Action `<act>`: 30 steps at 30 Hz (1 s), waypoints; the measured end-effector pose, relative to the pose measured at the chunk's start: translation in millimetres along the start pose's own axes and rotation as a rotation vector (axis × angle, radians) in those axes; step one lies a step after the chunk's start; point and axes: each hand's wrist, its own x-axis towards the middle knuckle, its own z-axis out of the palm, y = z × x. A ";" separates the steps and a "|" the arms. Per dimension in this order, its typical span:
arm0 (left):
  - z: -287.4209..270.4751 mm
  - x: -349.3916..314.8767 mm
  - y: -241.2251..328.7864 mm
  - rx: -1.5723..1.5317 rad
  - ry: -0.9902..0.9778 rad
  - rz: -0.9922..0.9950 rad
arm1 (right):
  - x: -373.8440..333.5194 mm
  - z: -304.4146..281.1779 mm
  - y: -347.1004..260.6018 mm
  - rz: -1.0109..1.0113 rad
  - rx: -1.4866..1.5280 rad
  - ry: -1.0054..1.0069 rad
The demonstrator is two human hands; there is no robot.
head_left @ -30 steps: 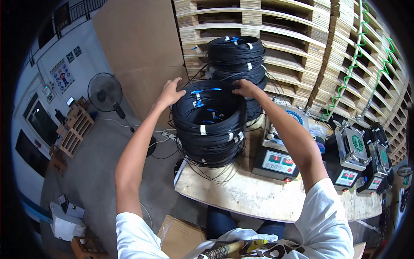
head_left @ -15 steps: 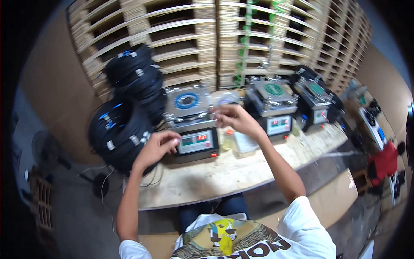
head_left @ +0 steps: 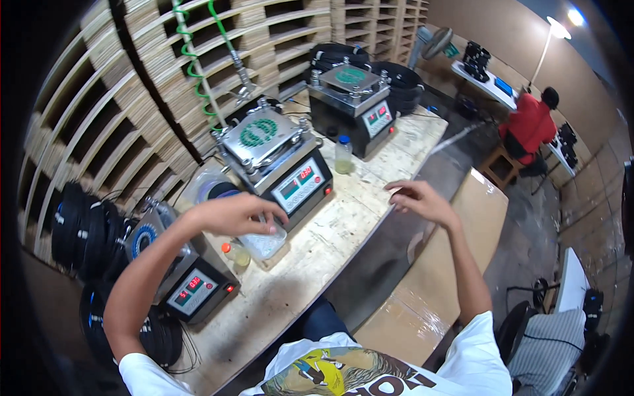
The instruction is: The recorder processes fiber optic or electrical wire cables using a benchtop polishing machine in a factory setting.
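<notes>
My left hand [head_left: 243, 214] is raised over a clear plastic tray [head_left: 263, 245], fingers loosely curved and apart, nothing visible in them. Beside it stands the middle machine [head_left: 298, 190], a boxy unit with a lit red display and a metal clamp plate [head_left: 261, 134] bearing a ring of green pieces. My right hand [head_left: 422, 200] hovers beyond the bench's front edge with bent, parted fingers and appears to hold nothing. A small orange-capped bottle [head_left: 238, 255] sits left of the tray. Partly behind my left forearm is another machine [head_left: 191, 290], with a blue ring on top.
A third machine [head_left: 350, 105] and a blue-capped bottle [head_left: 343, 157] stand farther along the wooden bench [head_left: 370, 191]. Black cable coils [head_left: 82, 224] lie at left. Stacked pallets [head_left: 264, 39] rise behind. Cardboard [head_left: 422, 297] lies right of the bench. A person in red [head_left: 528, 125] sits beyond.
My view has swung right along the bench. My hands have moved away from the blue-ring machine, the left to the tray by the middle machine, the right past the bench's front edge.
</notes>
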 end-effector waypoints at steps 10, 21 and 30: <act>-134.3 111.7 -6.3 0.102 0.251 0.212 | -8.1 -124.7 -41.2 0.323 -0.009 0.310; -251.5 246.3 1.8 -0.435 0.464 0.082 | 116.8 -287.5 25.8 0.434 0.174 0.592; -335.1 617.5 4.8 -0.138 0.416 0.303 | 314.6 -489.1 212.0 0.468 0.092 0.479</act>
